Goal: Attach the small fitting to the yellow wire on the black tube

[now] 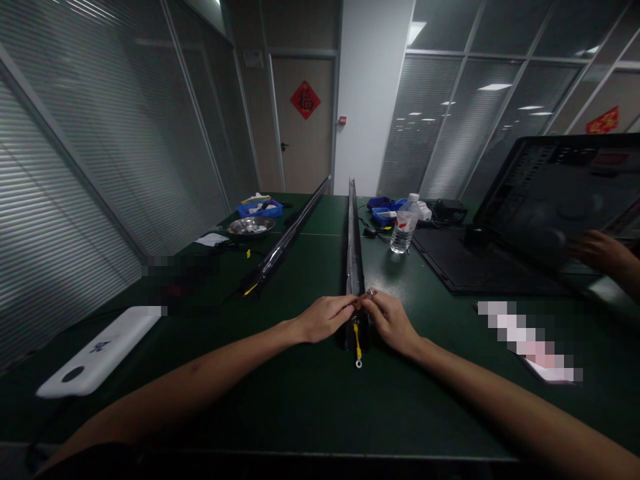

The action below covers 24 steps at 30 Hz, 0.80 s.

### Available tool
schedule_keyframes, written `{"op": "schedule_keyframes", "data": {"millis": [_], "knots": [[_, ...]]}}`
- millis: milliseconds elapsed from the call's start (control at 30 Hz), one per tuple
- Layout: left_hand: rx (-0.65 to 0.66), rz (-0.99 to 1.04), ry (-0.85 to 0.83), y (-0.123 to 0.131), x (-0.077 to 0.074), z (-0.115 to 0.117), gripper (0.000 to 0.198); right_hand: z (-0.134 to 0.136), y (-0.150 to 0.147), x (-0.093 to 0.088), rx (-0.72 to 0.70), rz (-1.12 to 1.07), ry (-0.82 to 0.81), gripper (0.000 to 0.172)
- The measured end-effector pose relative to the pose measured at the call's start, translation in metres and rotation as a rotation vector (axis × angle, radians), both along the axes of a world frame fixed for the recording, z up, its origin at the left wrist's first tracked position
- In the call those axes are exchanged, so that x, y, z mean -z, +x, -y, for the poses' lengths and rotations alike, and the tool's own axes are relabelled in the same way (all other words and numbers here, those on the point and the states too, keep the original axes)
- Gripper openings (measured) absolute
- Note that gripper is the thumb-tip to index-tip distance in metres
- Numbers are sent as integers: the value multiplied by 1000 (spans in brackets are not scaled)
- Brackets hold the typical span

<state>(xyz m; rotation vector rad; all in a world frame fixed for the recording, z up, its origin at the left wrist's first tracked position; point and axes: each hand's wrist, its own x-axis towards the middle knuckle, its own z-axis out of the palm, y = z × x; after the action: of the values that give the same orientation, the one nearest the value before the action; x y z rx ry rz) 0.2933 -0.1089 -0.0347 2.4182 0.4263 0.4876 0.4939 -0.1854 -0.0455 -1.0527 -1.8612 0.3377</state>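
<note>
A long, narrow black strip with a greyish inner face runs away from me down the middle of the table. My left hand grips its near end from the left, thumb and fingers pressed together. From the other side my right hand pinches the same end, and the fingertips of both hands meet over it. Whether something small lies between them is hidden. Below the fingers, a short yellow wire with a ring terminal sticks out towards me.
A second black strip lies to the left. Beyond are a metal bowl, blue trays and a water bottle. A white oblong device lies at left. At right, another person's hand is by a large black panel.
</note>
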Motion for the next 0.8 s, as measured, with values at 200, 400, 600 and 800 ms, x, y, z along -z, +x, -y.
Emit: {"op": "schedule_keyframes", "data": {"millis": [200, 400, 600, 800], "knots": [[-8, -11, 3, 0, 0, 0, 34, 0, -1, 0, 1, -5, -3, 29], [-3, -7, 33, 0, 3, -2, 32, 1, -3, 1, 19, -13, 2, 26], [15, 18, 15, 0, -1, 0, 31, -1, 0, 2, -32, -6, 13, 26], [16, 9, 23, 0, -3, 0, 29, -1, 1, 3, -49, -23, 7, 26]]}}
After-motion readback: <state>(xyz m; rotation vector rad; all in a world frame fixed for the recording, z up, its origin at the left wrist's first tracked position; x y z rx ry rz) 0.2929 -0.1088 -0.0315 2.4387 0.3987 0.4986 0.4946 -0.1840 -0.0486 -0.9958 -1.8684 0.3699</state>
